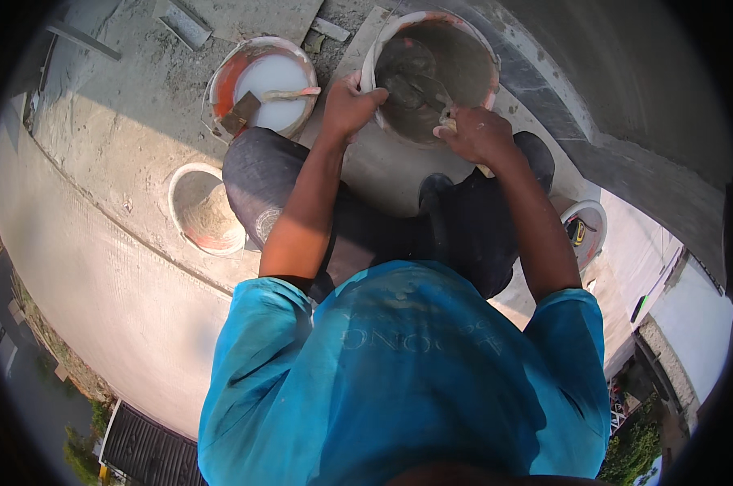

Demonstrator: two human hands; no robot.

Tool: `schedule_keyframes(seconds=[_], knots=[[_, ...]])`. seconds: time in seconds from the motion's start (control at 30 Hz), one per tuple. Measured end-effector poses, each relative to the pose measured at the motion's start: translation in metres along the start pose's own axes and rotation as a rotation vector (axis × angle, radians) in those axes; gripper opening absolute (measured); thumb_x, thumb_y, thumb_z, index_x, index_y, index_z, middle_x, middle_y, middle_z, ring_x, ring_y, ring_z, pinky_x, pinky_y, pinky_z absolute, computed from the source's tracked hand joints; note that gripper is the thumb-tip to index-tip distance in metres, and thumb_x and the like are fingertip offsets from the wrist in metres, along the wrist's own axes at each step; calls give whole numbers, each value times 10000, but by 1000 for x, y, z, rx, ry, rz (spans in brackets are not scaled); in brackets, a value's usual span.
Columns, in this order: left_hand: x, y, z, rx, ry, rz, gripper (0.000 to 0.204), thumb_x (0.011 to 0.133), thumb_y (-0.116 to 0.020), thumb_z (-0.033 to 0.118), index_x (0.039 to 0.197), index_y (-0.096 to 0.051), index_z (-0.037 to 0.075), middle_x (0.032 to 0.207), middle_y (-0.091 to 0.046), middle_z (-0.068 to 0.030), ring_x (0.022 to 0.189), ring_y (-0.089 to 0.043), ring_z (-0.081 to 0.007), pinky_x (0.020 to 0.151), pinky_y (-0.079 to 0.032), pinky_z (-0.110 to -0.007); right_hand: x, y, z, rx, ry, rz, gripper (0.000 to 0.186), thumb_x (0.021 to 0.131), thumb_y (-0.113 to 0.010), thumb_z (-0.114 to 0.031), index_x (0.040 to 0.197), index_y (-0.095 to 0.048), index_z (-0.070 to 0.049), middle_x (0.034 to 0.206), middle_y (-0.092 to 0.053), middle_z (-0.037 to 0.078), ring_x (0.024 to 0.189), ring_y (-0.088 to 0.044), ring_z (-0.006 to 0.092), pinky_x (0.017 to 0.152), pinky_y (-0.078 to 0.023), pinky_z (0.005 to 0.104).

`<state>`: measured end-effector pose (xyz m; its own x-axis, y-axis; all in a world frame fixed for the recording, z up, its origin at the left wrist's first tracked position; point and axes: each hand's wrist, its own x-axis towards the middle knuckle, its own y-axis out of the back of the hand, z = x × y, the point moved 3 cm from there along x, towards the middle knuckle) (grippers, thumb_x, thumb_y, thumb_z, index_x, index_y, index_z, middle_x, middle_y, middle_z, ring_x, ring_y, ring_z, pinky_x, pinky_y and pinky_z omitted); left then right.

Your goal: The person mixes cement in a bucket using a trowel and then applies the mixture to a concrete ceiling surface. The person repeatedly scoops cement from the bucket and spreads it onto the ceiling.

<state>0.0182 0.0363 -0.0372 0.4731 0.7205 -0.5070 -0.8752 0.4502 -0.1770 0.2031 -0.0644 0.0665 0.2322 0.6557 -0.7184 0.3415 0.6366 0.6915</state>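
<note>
A worker in a blue shirt (399,364) and dark trousers (273,174) bends over a bucket (369,68) of wet grey mix (405,81), which stands just ahead of the knees on the concrete floor (152,81). The left hand (352,108) grasps the bucket's near-left rim, thumb hooked over the lip, while the right hand (481,134) is closed around the handle of a trowel (437,94), its metal blade reaching into the bucket against the mix. The step in hand looks to be working or gathering the mortar-like paste; the next move probably calls for a firm hold on the rim while the blade cuts under the heavy mass and turns it. The paste appears thick, damp and lumpy, mounded toward the left, with a grey film coating the round inner wall. To the left, an orange-lined bucket (225,85) holds a smooth, milky liquid (271,74), crossed by a pale, smeared handle (292,94); a flat brown piece (241,112) rests at its near edge. A smaller, crusted bucket (178,197) sits tilted beside the left knee, and another bucket (599,217), on the right, contains a yellow-and-black tool (577,232) too small to identify. A grey wall (666,105) rises at upper right.
</note>
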Motion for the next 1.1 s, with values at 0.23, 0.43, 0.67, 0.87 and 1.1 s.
schedule_keyframes(seconds=[0.23,0.43,0.67,0.87,1.1], knots=[[-37,48,64,-284,-233,170,405,832,-622,-45,1236,-634,-64,1058,-709,-105,910,-669,-163,831,-540,-313,-72,115,14,558,63,720,342,944,-633,-374,1064,-702,-62,888,-723,112,795,-684,196,743,-504,356],[-83,155,116,-432,-422,452,347,888,-567,12,1231,-528,-26,1092,-635,-129,948,-669,-257,753,-633,-448,34,46,28,627,109,938,311,912,-759,-255,1152,-703,-66,752,-547,-15,693,-501,87,658,-432,257],[-111,256,131,-288,-536,821,255,864,-655,35,1096,-568,-26,956,-672,-122,788,-695,-229,674,-629,-386,131,-53,-210,-311,616,658,348,903,-684,-326,1216,-664,-175,1209,-567,104,1239,-534,272,899,-478,443],[-183,316,92,-166,-360,1032,219,886,-665,70,1087,-601,15,915,-671,-83,761,-681,-192,660,-609,-368,161,-23,-235,-305,535,355,354,942,-535,-236,1240,-683,-116,1188,-691,146,1094,-693,304,811,-552,463],[-217,303,64,-2,-258,1050,247,855,-670,58,1091,-673,-16,877,-689,-69,702,-653,-147,588,-566,-310,188,-21,-248,-313,447,259,329,863,-604,-344,1102,-754,-174,1086,-750,124,1040,-718,296,866,-556,444]])
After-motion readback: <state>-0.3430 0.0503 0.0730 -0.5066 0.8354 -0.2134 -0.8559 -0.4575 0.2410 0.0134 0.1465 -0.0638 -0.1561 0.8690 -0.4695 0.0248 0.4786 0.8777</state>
